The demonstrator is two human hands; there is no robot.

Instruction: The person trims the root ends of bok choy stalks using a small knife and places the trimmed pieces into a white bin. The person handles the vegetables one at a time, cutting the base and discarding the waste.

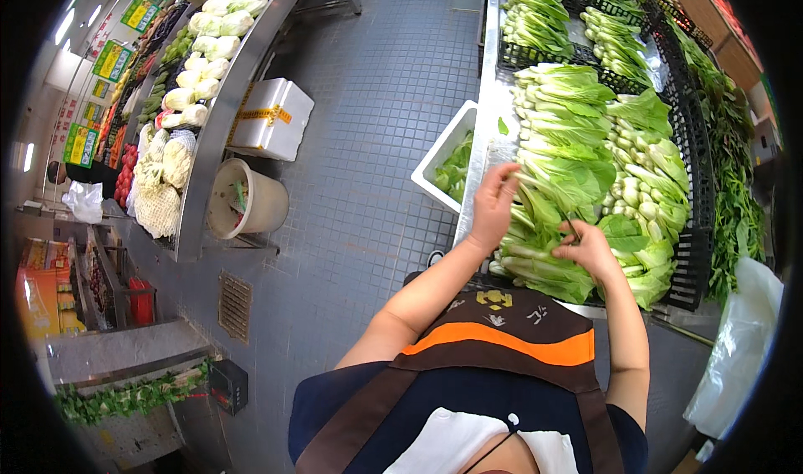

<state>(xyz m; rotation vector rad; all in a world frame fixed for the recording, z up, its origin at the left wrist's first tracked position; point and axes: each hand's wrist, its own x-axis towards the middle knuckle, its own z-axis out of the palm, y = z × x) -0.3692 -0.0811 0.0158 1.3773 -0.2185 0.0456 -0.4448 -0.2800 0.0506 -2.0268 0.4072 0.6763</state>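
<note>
My left hand grips the pale stem end of a leafy green, which looks like bok choy. Its leaves point right across the heap. Over the lower leaves, my right hand pinches a thin dark object, too small to identify. Beneath both hands lies a long row of bok choy, stems to the left and leaves to the right. Shorter bok choy with thick white stems are stacked just right of that row. A torn leaf piece rests on the metal ledge.
Black plastic crates edge the greens. A white foam box holding leaves stands on the floor left of the stall. Across the tiled aisle are a bucket, a taped foam box and a cabbage stand. Plastic bags hang at right.
</note>
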